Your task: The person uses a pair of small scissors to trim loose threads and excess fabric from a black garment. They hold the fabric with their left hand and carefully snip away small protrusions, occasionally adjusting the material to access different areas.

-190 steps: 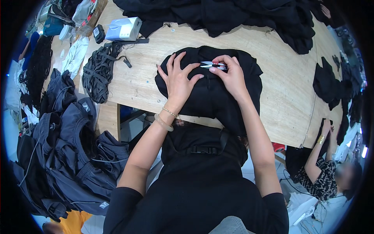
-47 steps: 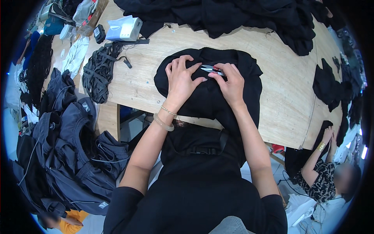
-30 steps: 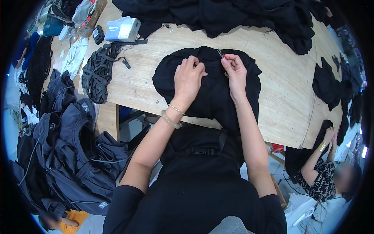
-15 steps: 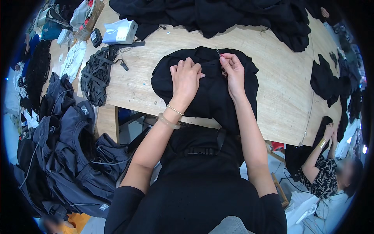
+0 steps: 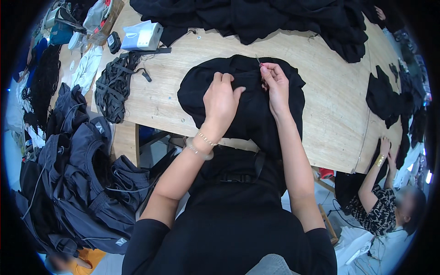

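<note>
pinching small snips [image 5: 258, 60] in my right hand [image 5: 275, 85], left hand [image 5: 222, 98] flat on the black garment [image 5: 247, 114], i'm trimming threads; next needs careful aim.

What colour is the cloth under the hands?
The cloth is plain black, seen in the head view.

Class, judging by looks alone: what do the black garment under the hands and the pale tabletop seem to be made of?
The black garment: soft matte fabric, probably knit or woven cloth; it drapes and wrinkles under the left hand and right hand. The pale tabletop: unfinished plywood, apparently, with visible grain and dull surface.
</note>
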Demonstrator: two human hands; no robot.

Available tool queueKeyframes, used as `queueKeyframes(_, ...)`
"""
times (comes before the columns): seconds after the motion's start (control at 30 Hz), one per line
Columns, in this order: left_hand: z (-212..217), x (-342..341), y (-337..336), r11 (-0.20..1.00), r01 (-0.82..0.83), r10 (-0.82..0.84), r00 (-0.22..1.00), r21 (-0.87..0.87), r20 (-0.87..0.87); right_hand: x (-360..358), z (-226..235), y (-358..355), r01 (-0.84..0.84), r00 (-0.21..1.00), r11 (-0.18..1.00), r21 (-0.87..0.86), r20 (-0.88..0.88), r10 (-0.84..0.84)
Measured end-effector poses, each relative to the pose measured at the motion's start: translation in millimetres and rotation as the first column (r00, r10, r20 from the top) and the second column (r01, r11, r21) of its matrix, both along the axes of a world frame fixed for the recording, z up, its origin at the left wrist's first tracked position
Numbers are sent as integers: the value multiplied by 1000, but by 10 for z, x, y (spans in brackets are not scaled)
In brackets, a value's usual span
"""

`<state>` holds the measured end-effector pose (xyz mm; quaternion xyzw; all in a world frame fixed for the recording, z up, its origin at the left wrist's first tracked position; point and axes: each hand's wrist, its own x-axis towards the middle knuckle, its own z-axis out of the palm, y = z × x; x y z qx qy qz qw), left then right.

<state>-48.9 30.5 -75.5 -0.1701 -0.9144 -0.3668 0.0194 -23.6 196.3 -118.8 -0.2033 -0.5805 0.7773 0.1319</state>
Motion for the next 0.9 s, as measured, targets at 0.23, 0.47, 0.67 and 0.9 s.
queueKeyframes(0.23, -201, -279, -201, 986, 167, -167, 986, 8, -29, 11, -20, 5, 11, 1000, 1000, 13, -2, -11)
queueKeyframes(0.47, -107, -451, -503, 954, 209, -242, 961, 216, 137, 16, 75, 18, -23, 999, 996, 84, 41, 20)
queueKeyframes(0.67, -295, -406, -393, 973, 227, -228, 972, -26, -61, 113, 232, -122, -50, 991, 556, 830, -28, 131)
queueKeyframes(0.9, -316, -421, -254, 996, 79, -79, 997, -49, -4, 222, 276, -151, -63, 989, 148, 987, 43, 139)
